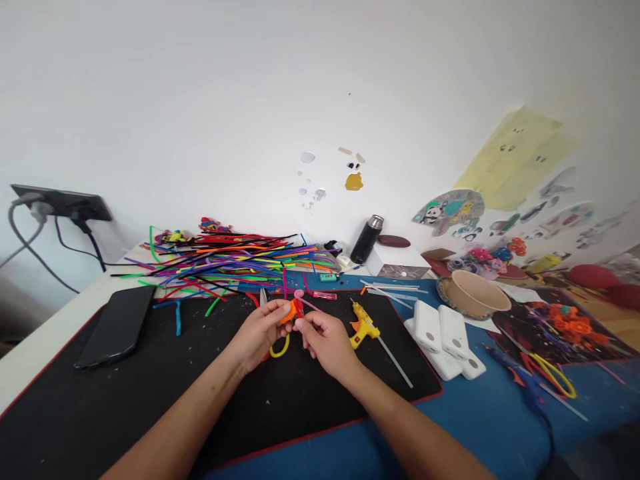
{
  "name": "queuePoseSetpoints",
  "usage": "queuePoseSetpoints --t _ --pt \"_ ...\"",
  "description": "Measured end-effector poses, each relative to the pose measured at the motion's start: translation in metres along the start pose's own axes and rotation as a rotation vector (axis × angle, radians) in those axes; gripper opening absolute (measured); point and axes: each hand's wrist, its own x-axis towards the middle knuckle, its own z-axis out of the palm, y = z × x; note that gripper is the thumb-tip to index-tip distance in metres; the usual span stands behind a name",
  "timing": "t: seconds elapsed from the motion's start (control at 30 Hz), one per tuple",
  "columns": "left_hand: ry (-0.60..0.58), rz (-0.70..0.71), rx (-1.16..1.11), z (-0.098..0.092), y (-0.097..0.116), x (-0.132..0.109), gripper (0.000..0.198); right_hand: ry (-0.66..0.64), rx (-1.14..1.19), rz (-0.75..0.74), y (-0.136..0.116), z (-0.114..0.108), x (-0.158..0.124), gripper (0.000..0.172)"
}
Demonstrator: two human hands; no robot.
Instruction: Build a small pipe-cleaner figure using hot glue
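Observation:
My left hand (261,331) pinches a small orange and red fuzzy piece (291,311), which looks like shaped pipe cleaner, between thumb and fingers. Close against its right side, my right hand (327,341) has thumb and fingers pressed together; what they grip is hidden. Partly under the hands lie scissors with a yellow handle loop (280,347) on the black mat (200,400). A small pink coil (299,293) shows just beyond the fingertips. To the right of my right hand rests a yellow glue gun (364,325) with a glue stick (396,362) sticking out.
A heap of colourful pipe cleaners (230,257) spreads along the back. A black phone (117,327) lies left. Behind right stand a black flask (367,239) and white box (399,259). White devices (440,333), a bowl (477,293) and a blue glue gun (525,380) are further right.

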Motion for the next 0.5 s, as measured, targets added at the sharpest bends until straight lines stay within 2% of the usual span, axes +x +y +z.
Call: queuePoseSetpoints --t 0.17,0.5 --pt "0.009 0.004 0.021 0.000 -0.001 0.000 0.040 0.024 -0.055 -0.060 0.000 0.000 0.001 0.037" --pt "0.016 -0.035 0.026 0.003 0.000 -0.001 0.042 0.053 0.112 -0.007 0.010 0.001 0.003 0.042"
